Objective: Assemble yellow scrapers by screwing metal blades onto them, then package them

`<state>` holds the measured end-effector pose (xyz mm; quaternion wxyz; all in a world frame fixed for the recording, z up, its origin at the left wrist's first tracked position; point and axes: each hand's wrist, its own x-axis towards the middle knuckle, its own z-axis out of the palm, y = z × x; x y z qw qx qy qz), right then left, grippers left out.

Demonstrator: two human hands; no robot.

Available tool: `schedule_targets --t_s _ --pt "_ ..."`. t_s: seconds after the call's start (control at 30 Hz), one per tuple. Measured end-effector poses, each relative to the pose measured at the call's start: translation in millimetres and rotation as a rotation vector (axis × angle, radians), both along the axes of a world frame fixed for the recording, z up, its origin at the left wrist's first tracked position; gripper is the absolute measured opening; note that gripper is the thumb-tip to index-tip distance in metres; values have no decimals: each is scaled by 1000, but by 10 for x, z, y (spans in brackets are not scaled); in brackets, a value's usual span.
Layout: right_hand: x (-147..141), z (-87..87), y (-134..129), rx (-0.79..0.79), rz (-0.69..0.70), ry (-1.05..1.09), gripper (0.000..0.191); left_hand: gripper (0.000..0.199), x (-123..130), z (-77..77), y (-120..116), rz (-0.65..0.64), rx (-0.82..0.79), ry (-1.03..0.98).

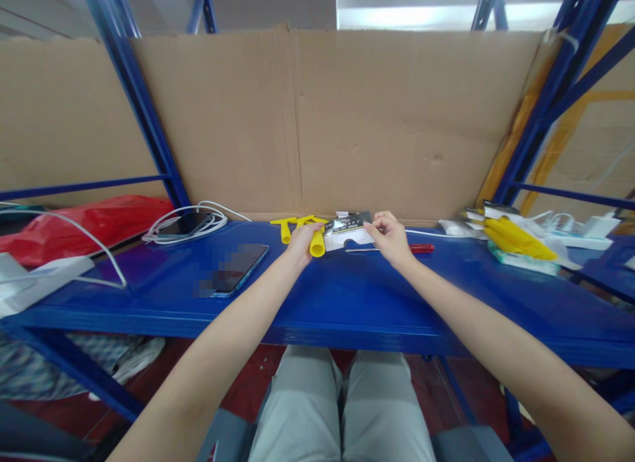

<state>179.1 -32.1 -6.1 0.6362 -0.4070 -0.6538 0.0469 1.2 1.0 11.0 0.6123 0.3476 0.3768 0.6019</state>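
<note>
My right hand point(391, 238) pinches the right end of a small black-and-white cardboard box point(342, 235), thumb against forefinger. My left hand point(300, 243) is closed around a yellow plastic piece with a round tube end point(317, 242), which sits against the box's left end. Part of its grip is hidden. Just left of that hand lies another yellow T-shaped plastic piece point(285, 230). Behind and below my right hand, a screwdriver with a red handle point(421, 248) rests on the blue table point(342, 303), its shaft pointing left.
A phone point(241, 270) lies left of my forearm. Farther left are a coiled white cable point(213, 220), a red bag point(99, 227) and a white power strip point(44, 286). Yellow and white packets point(520, 237) and another power strip point(578, 240) are at right. Cardboard point(372, 118) stands behind.
</note>
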Motion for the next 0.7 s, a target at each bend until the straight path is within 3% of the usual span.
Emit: schedule_targets --t_s 0.3,0.53,0.7 --pt "14 -40 55 -178 125 222 41 22 -14 -28 49 37 73 -56" --pt "48 3 56 -244 128 421 32 25 -40 -25 62 160 79 -98" --pt "2 -5 41 -328 226 501 27 27 -23 -48 38 131 99 -109"
